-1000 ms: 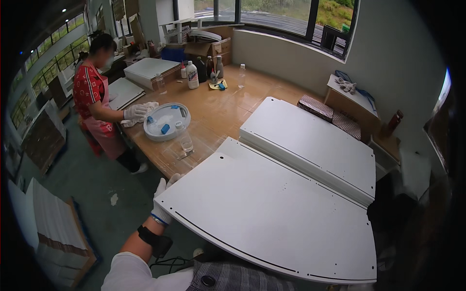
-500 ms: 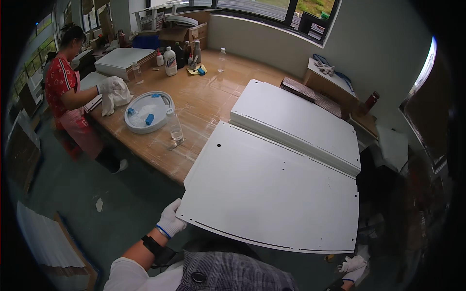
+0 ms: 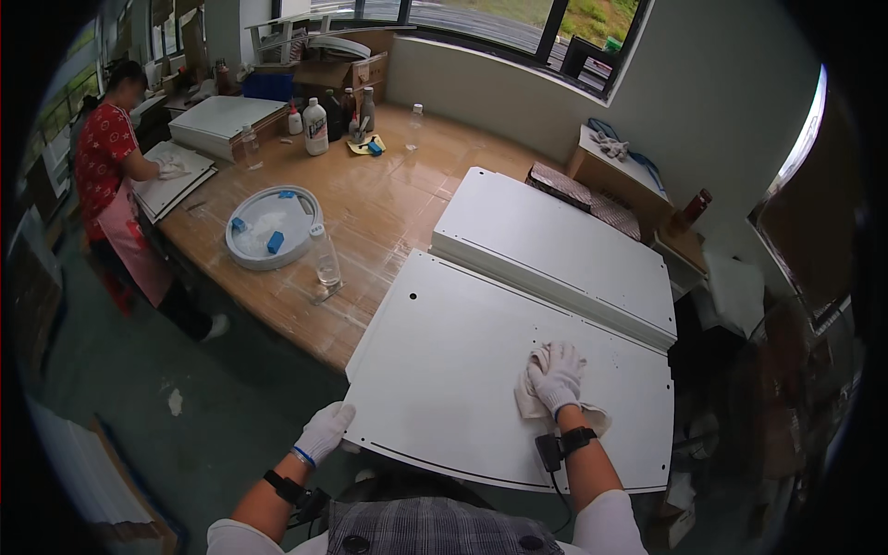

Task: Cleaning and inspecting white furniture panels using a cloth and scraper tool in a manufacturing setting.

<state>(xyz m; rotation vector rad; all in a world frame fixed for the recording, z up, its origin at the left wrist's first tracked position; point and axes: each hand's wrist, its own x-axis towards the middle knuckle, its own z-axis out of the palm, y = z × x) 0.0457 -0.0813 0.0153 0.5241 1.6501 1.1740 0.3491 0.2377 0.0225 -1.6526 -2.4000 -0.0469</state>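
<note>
A large white panel (image 3: 462,370) with small drilled holes lies at the table's near edge, on what looks like a stack. My gloved left hand (image 3: 326,431) grips its near left corner, the thumb on top and the fingers partly hidden below. My gloved right hand (image 3: 558,377) presses a crumpled off-white cloth (image 3: 529,400) against the panel's upper face, right of its middle. Part of the cloth spreads out under my wrist. Just behind lies a second stack of white panels (image 3: 555,242).
On the brown table (image 3: 370,199) stand a round white tub (image 3: 236,252) with blue blocks, a clear bottle (image 3: 326,264) and several more bottles (image 3: 315,128) farther back. At the far left, a co-worker (image 3: 111,176) in red wipes another white panel (image 3: 180,180). Stacked sheets (image 3: 83,472) stand lower left.
My right hand has come up from beyond the near right edge onto the panel with the cloth. My left hand stays at the corner. The co-worker's cloth has come down onto a panel.
</note>
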